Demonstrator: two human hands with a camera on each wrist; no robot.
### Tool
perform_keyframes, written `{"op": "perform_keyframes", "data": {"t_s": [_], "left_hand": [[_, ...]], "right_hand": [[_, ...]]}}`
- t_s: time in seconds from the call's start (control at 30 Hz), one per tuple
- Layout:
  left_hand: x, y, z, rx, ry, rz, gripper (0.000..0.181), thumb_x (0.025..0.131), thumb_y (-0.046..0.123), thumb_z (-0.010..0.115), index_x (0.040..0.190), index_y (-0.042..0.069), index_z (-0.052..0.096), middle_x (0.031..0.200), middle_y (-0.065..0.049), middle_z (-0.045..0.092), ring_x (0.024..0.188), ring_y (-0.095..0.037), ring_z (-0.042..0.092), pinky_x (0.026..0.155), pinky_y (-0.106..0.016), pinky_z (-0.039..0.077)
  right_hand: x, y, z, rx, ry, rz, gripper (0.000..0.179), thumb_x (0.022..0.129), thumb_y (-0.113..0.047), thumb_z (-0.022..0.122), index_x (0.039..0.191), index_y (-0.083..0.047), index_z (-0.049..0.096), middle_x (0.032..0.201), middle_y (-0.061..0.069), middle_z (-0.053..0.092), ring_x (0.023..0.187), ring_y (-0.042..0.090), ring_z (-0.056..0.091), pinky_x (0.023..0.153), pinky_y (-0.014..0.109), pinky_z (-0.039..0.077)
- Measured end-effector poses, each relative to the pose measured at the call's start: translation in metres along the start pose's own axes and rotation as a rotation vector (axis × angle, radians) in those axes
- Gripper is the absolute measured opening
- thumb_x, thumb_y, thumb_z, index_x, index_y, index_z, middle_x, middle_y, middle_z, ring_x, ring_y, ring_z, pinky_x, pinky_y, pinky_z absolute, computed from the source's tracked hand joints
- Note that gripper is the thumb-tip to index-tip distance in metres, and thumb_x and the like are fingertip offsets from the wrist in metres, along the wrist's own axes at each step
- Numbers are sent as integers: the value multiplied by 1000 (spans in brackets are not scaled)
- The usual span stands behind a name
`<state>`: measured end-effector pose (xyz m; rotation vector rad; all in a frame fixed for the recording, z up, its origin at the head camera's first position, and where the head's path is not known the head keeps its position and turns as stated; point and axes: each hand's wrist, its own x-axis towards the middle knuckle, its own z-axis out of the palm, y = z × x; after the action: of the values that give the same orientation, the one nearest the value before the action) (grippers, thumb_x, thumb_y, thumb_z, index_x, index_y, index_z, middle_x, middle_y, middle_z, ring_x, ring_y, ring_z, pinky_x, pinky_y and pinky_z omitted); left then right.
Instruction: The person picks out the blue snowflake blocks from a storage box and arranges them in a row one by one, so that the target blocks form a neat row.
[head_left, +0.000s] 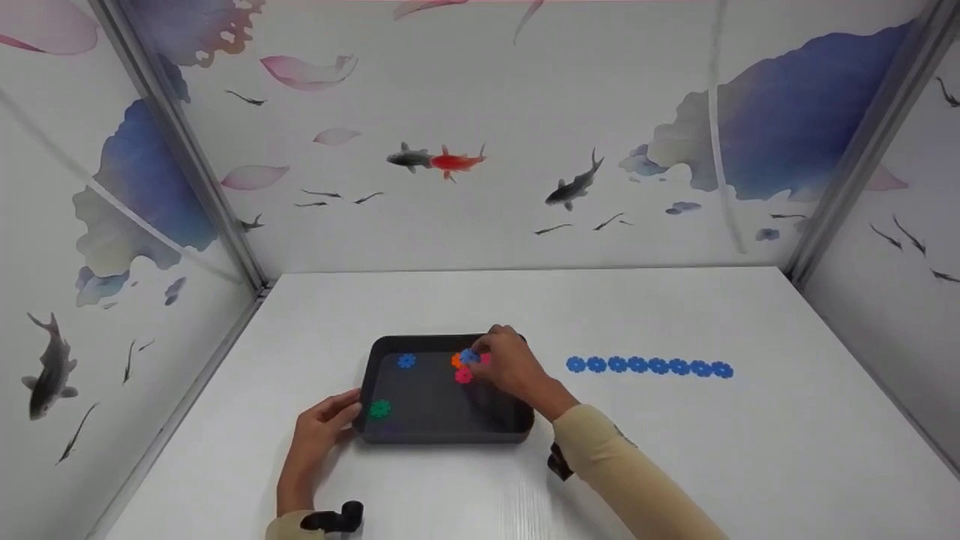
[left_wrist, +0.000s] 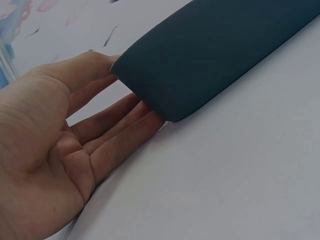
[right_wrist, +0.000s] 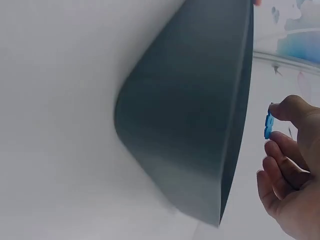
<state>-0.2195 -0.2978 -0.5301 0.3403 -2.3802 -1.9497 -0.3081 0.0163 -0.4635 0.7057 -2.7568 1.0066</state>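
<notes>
My right hand (head_left: 514, 365) is over the right part of a dark shallow tray (head_left: 442, 437). Between thumb and fingertip it pinches a blue flower-shaped plastic piece (right_wrist: 269, 125), which the right wrist view shows edge-on above the rim. Just beneath that hand are an orange piece (head_left: 456, 361) and a pink piece (head_left: 463, 375), with more pink partly hidden by the fingers. Extended fingers of my left hand (left_wrist: 75, 125) rest against the tray's left side. Elsewhere in the tray lie a blue piece (head_left: 406, 361) and a green piece (head_left: 380, 409).
To the right of the tray, several blue flower-shaped pieces (head_left: 658, 366) form a straight row on the white table (head_left: 675, 450). White panels (head_left: 480, 97) printed with fish and petals enclose the table's back and sides.
</notes>
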Motion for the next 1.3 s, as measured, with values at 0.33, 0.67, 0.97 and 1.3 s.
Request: {"op": "perform_keyframes", "data": {"t_s": [0.33,0.67,0.97,1.3], "left_hand": [[0,1,-1,0,-10,-8,51,92,36,72,137,13,62,142,-10,61,121,-16,62,100,-34,55],[1,2,-1,13,-4,-18,49,94,34,71,137,12,62,142,-10,61,121,-15,62,99,-34,56],[0,3,-1,34,-12,-30,51,94,36,70,139,14,60,144,-10,59,125,-18,59,102,-34,54],[1,3,0,26,-1,-40,50,93,36,71,137,14,62,142,-9,60,121,-14,60,101,-32,55]], "right_hand": [[-15,29,-36,-49,91,33,25,84,-17,80,102,0,76,96,10,65,93,22,56,87,38,58],[-35,74,-69,-125,115,89,26,82,-15,81,103,0,76,99,12,67,97,26,59,88,41,58],[-55,114,-93,-78,115,221,29,87,-18,76,108,1,75,105,16,66,102,30,60,92,46,58],[-70,144,-118,-71,142,270,31,89,-17,74,112,4,72,108,21,66,103,35,61,93,50,57]]}}
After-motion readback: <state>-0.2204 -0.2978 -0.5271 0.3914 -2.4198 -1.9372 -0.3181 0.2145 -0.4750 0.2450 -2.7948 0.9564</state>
